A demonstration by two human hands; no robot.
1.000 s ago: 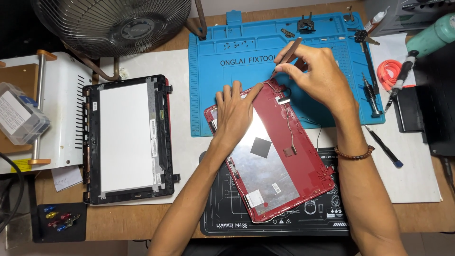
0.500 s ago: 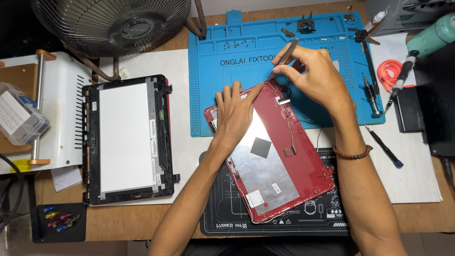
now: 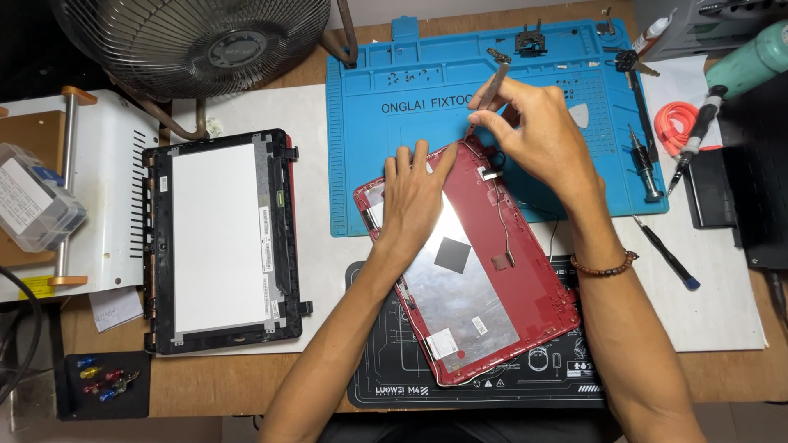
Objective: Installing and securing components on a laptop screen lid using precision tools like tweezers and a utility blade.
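A red laptop lid shell point(image 3: 484, 303) lies tilted, inner side up, across a blue repair mat point(image 3: 427, 74) and a black mat point(image 3: 386, 369). Silver foil with a black square lines its inside. My left hand point(image 3: 414, 197) lies flat on the shell's upper part, fingers spread toward its top edge. My right hand point(image 3: 538, 135) pinches a thin metal tool point(image 3: 490, 86) whose tip meets the shell's top corner. A thin cable point(image 3: 502, 226) runs down the shell below that hand.
A black-framed screen panel point(image 3: 217, 238) lies at left on white paper. A fan point(image 3: 197, 45) stands at the back left. Screwdrivers point(image 3: 644, 160), an orange coil point(image 3: 677, 123) and a teal bottle point(image 3: 755, 53) sit at right. A clear parts box point(image 3: 29, 197) rests far left.
My right hand has shifted slightly with the tool at the shell's top corner. My left hand stays pressed on the shell.
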